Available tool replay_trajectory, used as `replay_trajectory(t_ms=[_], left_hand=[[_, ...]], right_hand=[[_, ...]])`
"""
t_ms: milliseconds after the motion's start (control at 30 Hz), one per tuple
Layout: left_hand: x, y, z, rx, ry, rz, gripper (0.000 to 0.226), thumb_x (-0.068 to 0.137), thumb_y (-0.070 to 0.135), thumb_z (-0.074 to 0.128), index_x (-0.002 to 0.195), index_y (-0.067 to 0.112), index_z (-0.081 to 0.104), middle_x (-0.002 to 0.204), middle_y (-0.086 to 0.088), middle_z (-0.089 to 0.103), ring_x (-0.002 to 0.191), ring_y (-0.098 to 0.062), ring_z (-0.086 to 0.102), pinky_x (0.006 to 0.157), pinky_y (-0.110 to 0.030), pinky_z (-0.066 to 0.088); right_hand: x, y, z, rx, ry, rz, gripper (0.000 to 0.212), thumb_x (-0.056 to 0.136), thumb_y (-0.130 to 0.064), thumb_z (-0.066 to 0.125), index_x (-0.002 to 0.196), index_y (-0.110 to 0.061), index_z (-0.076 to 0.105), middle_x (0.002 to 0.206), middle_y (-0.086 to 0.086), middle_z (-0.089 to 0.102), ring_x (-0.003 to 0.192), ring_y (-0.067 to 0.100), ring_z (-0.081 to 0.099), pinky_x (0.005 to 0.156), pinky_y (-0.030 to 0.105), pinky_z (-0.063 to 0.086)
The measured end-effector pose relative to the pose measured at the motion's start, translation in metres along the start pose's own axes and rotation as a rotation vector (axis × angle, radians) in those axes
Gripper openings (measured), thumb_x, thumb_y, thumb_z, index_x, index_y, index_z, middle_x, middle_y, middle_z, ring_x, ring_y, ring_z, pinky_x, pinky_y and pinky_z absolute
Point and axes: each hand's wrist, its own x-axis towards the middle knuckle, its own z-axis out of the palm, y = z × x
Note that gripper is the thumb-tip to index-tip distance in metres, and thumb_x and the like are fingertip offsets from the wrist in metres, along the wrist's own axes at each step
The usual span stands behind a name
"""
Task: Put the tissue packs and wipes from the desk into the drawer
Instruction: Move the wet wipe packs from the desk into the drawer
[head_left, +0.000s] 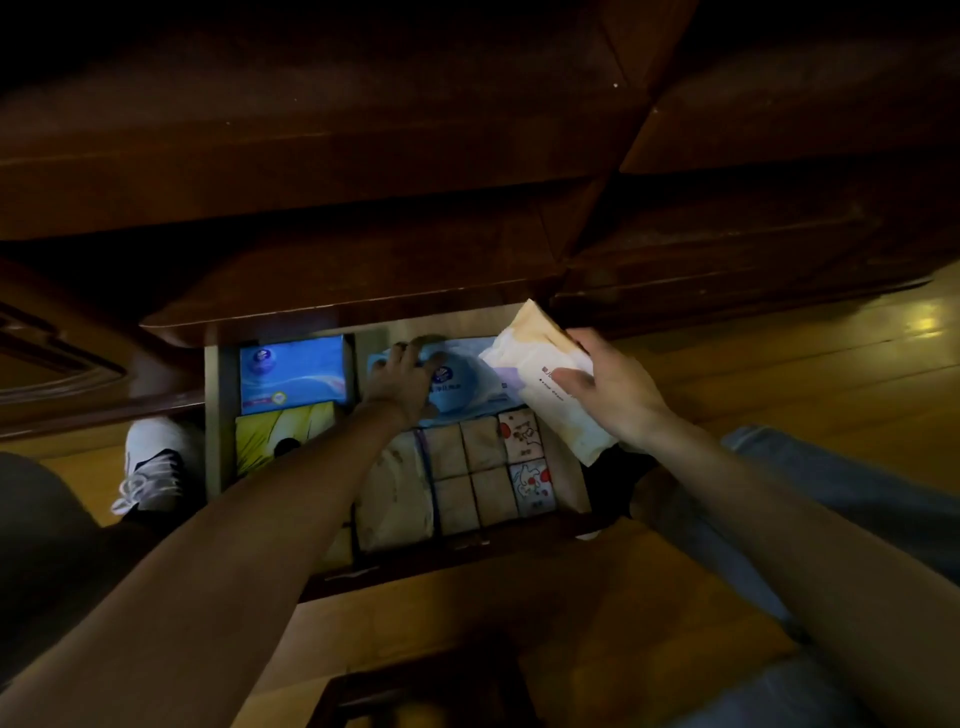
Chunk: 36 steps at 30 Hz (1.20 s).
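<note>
The open wooden drawer (457, 545) sits under the dark desk (363, 156). Inside lie a blue tissue box (292, 374) at the back left, a yellow pack (283, 439) in front of it, and a block of small patterned tissue packs (483, 467) at the front right. My left hand (402, 376) presses down on a blue soft tissue pack (462, 387) at the drawer's back. My right hand (605, 384) holds a white and pale-orange wipes pack (540, 364) tilted over the drawer's right edge.
A wooden floor (779, 374) spreads to the right. A grey and white shoe (153, 462) stands left of the drawer. My jeans-clad leg (831, 493) lies at the right. A dark stool top (431, 691) shows at the bottom.
</note>
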Motion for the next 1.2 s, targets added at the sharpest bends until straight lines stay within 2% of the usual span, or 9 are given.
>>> replay_trajectory(t_ms=[100,233,367,500,600,767,900,1033,1200], left_hand=[[-0.014,-0.001,-0.019,-0.388,0.069,0.097,0.08,0.089,0.039,0.07,0.155,0.024,0.027,0.161,-0.01,0.025,0.146,-0.031,0.025,0.115,-0.048,0.031],[-0.053,-0.008,-0.046,-1.286,-0.18,0.188,0.055,0.084,0.021,0.08,0.134,0.016,0.057,0.128,0.002,0.067,0.118,-0.013,0.062,0.094,-0.024,0.052],[-0.079,-0.026,-0.045,-1.544,-0.026,-0.034,0.023,0.085,0.023,0.079,0.103,0.012,0.07,0.101,-0.006,0.077,0.092,-0.02,0.073,0.073,-0.031,0.061],[-0.073,-0.029,-0.027,-1.602,0.21,-0.383,0.02,0.09,0.013,0.072,0.106,0.004,0.065,0.092,-0.011,0.072,0.072,-0.026,0.071,0.049,-0.028,0.056],[-0.056,-0.023,-0.02,-1.594,0.112,-0.524,0.022,0.097,0.008,0.06,0.117,-0.001,0.06,0.096,-0.015,0.069,0.07,-0.023,0.07,0.05,-0.029,0.058],[-0.026,-0.002,-0.015,-1.557,-0.06,-0.594,0.007,0.096,0.014,0.061,0.102,0.012,0.064,0.101,-0.01,0.071,0.073,-0.017,0.068,0.051,-0.026,0.056],[-0.016,0.006,-0.007,-1.017,-0.051,-0.508,0.035,0.09,0.022,0.067,0.121,0.006,0.064,0.117,-0.012,0.068,0.097,-0.025,0.065,0.072,-0.031,0.05],[-0.025,0.006,-0.011,-0.405,-0.021,-0.43,0.049,0.091,0.045,0.06,0.125,0.01,0.058,0.116,-0.01,0.066,0.101,-0.027,0.065,0.071,-0.033,0.049],[-0.041,-0.002,-0.01,-0.205,0.249,-0.326,0.062,0.095,0.036,0.056,0.145,0.007,0.035,0.137,-0.016,0.045,0.122,-0.035,0.047,0.091,-0.045,0.046]], right_hand=[[0.006,-0.018,-0.003,-0.121,-0.004,-0.13,0.048,0.1,-0.045,0.055,0.145,-0.036,0.043,0.116,-0.002,0.069,0.091,0.019,0.066,0.072,0.04,0.055],[0.021,-0.059,0.0,-0.159,-0.148,-0.349,0.047,0.095,-0.046,0.064,0.14,-0.036,0.056,0.105,-0.007,0.073,0.075,0.006,0.063,0.053,0.022,0.036],[0.028,-0.093,0.015,-0.221,-0.051,-0.42,0.055,0.089,-0.057,0.066,0.14,-0.041,0.054,0.121,-0.006,0.07,0.111,0.019,0.062,0.07,0.029,0.042],[0.025,-0.092,0.03,-0.378,0.076,-0.399,0.063,0.092,-0.043,0.064,0.149,-0.031,0.039,0.133,0.004,0.06,0.126,0.028,0.05,0.097,0.04,0.043],[0.019,-0.073,0.04,-0.317,0.032,-0.329,0.06,0.093,-0.036,0.065,0.147,-0.029,0.04,0.137,0.004,0.059,0.128,0.027,0.05,0.097,0.04,0.046],[0.016,-0.039,0.046,-0.278,-0.029,-0.247,0.057,0.092,-0.036,0.065,0.142,-0.028,0.038,0.129,0.001,0.064,0.119,0.026,0.052,0.084,0.037,0.049],[0.02,-0.024,0.045,-0.213,-0.055,-0.211,0.058,0.094,-0.035,0.063,0.144,-0.027,0.036,0.129,-0.007,0.065,0.121,0.024,0.05,0.083,0.037,0.051],[0.028,-0.028,0.048,-0.178,-0.026,-0.203,0.059,0.094,-0.033,0.062,0.147,-0.025,0.038,0.126,-0.005,0.065,0.121,0.024,0.051,0.082,0.034,0.049],[0.031,-0.048,0.057,-0.218,-0.036,-0.261,0.048,0.096,-0.031,0.06,0.142,-0.026,0.047,0.132,-0.002,0.062,0.125,0.023,0.053,0.092,0.038,0.051]])
